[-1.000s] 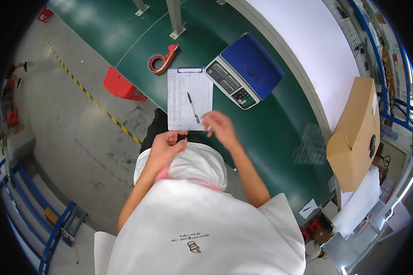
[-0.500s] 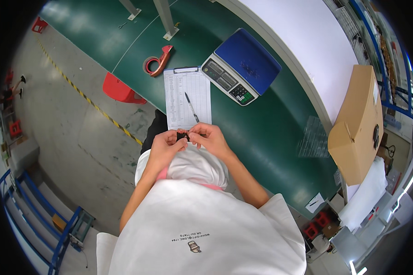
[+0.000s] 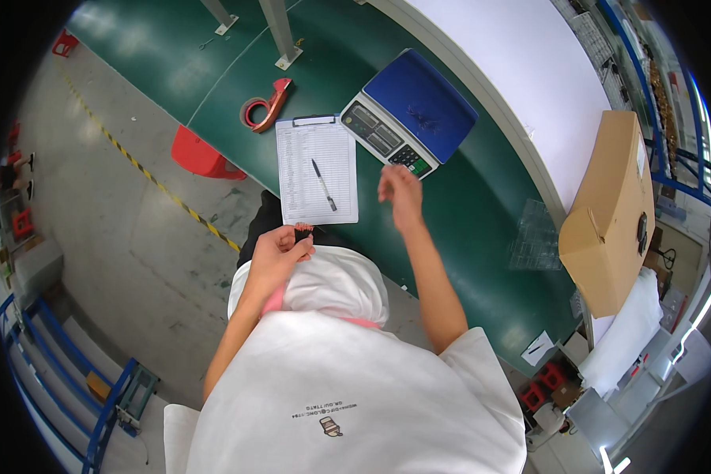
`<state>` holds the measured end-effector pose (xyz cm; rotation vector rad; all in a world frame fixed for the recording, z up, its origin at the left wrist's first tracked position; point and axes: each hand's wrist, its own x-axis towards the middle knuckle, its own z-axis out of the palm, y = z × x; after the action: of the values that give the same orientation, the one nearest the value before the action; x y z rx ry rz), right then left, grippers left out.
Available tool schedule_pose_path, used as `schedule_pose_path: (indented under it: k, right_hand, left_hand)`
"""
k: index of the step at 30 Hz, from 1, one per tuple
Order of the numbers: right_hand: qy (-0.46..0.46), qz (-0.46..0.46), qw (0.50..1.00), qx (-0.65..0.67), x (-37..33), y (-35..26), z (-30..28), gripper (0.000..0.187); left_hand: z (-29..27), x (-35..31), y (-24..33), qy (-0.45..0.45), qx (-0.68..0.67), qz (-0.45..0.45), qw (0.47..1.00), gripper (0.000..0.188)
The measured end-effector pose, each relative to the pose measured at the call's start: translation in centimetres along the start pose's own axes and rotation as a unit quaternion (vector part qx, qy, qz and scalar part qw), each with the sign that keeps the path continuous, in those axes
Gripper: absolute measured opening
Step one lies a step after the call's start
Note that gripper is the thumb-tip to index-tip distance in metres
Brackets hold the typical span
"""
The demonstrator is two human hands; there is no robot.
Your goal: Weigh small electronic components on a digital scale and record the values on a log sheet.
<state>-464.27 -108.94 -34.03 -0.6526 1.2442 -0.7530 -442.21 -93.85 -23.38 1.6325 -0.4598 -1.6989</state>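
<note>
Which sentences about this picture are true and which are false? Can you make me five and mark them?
1. The pen lies on the paper sheet. True.
2. The right hand is writing with the pen. False: that hand is up near the scale, and the pen lies on the sheet.
3. The left hand holds something small, dark and reddish. True, though it is too small to say what it is.
4. The scale has a yellow top. False: its top is blue, with thin dark pieces on it.
5. The tape dispenser is on the green table. True.
</note>
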Motion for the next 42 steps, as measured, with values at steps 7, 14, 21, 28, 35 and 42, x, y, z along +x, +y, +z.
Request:
schedule_pose_path:
  k: [7, 14, 21, 28, 35, 42]
  right_hand:
    - [0.202, -0.065, 0.976, 0.039, 10.9, -4.4, -5.0, 0.016]
    - [-0.005, 0.015, 0.994, -0.111, 2.9, 0.4, -0.4, 0.017]
    - [-0.276, 0.051, 0.950, -0.136, -9.4, 0.6, 7.1, 0.016]
    - [-0.247, 0.043, 0.960, -0.123, -9.3, 0.1, 6.1, 0.011]
    - [-0.244, 0.064, 0.966, -0.059, -9.6, -0.3, 5.8, 0.009]
    - [-0.123, 0.043, 0.991, 0.025, -7.5, -0.6, 3.7, 0.012]
  left_hand:
    - [-0.7, 0.3, -0.7, -0.018, 0.015, 0.003, 1.000, 0.014]
    - [0.0, 0.1, -1.0, 0.011, -0.015, 0.022, 1.000, 0.017]
    - [-0.7, 0.8, -1.2, -0.033, 0.035, -0.001, 0.999, 0.020]
    - [-0.4, 0.6, 0.1, -0.040, 0.012, 0.016, 0.999, 0.018]
    - [0.0, 0.5, 1.0, -0.037, -0.064, 0.003, 0.997, 0.019]
    - [-0.5, 0.5, 0.3, -0.060, -0.047, -0.001, 0.997, 0.015]
